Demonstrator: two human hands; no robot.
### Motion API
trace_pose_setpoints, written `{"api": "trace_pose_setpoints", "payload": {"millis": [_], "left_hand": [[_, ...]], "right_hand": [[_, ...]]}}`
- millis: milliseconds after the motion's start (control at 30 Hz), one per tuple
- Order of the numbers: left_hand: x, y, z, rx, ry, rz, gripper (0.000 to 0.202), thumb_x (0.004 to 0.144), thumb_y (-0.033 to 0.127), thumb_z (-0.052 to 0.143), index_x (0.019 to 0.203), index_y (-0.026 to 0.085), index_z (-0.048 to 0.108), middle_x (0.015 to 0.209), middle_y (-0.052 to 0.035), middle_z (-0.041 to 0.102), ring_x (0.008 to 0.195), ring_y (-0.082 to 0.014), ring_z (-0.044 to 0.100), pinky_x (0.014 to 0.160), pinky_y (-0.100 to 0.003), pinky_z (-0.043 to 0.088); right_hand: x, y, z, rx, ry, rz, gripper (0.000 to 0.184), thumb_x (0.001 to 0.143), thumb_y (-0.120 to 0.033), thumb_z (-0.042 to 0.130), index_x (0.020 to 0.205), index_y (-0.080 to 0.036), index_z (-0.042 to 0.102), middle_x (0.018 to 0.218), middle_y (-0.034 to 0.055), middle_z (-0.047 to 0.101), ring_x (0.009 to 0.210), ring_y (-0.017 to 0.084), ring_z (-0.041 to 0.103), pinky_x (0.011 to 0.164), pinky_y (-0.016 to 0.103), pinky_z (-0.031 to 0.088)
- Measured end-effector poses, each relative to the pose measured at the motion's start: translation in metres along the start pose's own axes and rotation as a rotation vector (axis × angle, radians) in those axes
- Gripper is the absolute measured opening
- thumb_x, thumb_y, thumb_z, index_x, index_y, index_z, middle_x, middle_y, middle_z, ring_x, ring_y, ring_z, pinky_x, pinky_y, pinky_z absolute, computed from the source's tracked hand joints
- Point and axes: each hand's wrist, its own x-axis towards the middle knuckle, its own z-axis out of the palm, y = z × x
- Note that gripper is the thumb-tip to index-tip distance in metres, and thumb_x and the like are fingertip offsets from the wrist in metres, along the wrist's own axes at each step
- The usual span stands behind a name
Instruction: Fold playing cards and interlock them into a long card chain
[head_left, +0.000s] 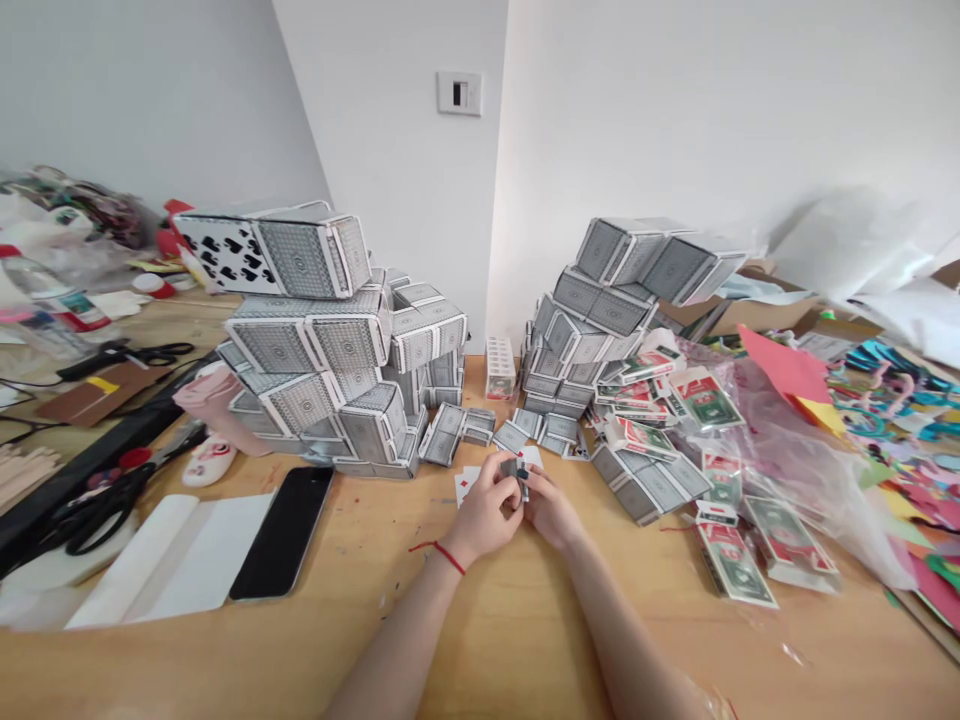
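My left hand and my right hand meet over the middle of the table, fingers closed around a small folded playing card. Fingers hide most of it. Loose playing cards lie face up just beyond my left hand. A little farther off are small blocks folded from grey-backed cards. A tall stack of such card blocks rises at the left, and another stack stands at the right. A red string bracelet circles my left wrist.
A black phone and an opened white paper lie at the left, near black scissors. Red and green card boxes and clear plastic wrap spread over the right side. A white wall stands behind.
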Motion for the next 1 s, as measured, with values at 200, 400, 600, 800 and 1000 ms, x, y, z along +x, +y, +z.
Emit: {"api": "trace_pose_setpoints", "payload": {"millis": [200,400,600,800,1000], "left_hand": [[0.0023,-0.0011,-0.0041,-0.171,-0.001,-0.092,0.032,0.067,0.004,0.051,0.094,0.019,0.046,0.111,-0.0081,0.047,0.082,-0.0132,0.054,0.069,-0.027,0.049],[0.0032,-0.0011,-0.0055,-0.143,-0.029,-0.082,0.057,0.068,0.005,0.051,0.121,0.022,0.039,0.119,-0.0072,0.045,0.107,-0.0192,0.045,0.093,-0.036,0.040],[0.0023,-0.0018,-0.0062,-0.127,-0.021,-0.074,0.058,0.067,0.005,0.051,0.121,0.022,0.041,0.120,-0.0069,0.044,0.114,-0.0199,0.040,0.098,-0.037,0.036],[0.0023,-0.0023,-0.0058,-0.133,0.001,-0.069,0.057,0.068,0.005,0.051,0.121,0.023,0.041,0.119,-0.0069,0.046,0.111,-0.0197,0.043,0.095,-0.037,0.038],[0.0022,-0.0050,-0.0065,-0.127,-0.023,-0.064,0.057,0.067,0.002,0.050,0.119,0.025,0.044,0.119,-0.0049,0.048,0.110,-0.0186,0.045,0.093,-0.036,0.040]], "right_hand": [[0.0020,-0.0012,-0.0008,-0.009,-0.015,-0.023,0.016,0.063,-0.028,0.068,0.072,-0.018,0.059,0.063,-0.0004,0.058,0.061,0.013,0.052,0.061,0.025,0.041],[0.0022,-0.0011,-0.0006,-0.042,-0.070,-0.037,0.016,0.065,-0.029,0.067,0.072,-0.017,0.061,0.065,0.0015,0.060,0.061,0.013,0.051,0.061,0.024,0.040],[0.0010,-0.0035,0.0011,-0.055,-0.100,-0.028,0.014,0.066,-0.028,0.066,0.075,-0.017,0.062,0.066,0.0010,0.060,0.061,0.013,0.051,0.061,0.024,0.040],[0.0030,-0.0018,-0.0027,-0.033,-0.072,-0.045,0.018,0.063,-0.026,0.069,0.077,-0.017,0.062,0.067,0.0012,0.061,0.062,0.013,0.054,0.064,0.026,0.041],[0.0060,0.0032,-0.0085,0.001,0.010,-0.072,0.031,0.058,-0.021,0.073,0.086,-0.019,0.059,0.071,0.0010,0.063,0.065,0.015,0.057,0.066,0.029,0.043]]}}
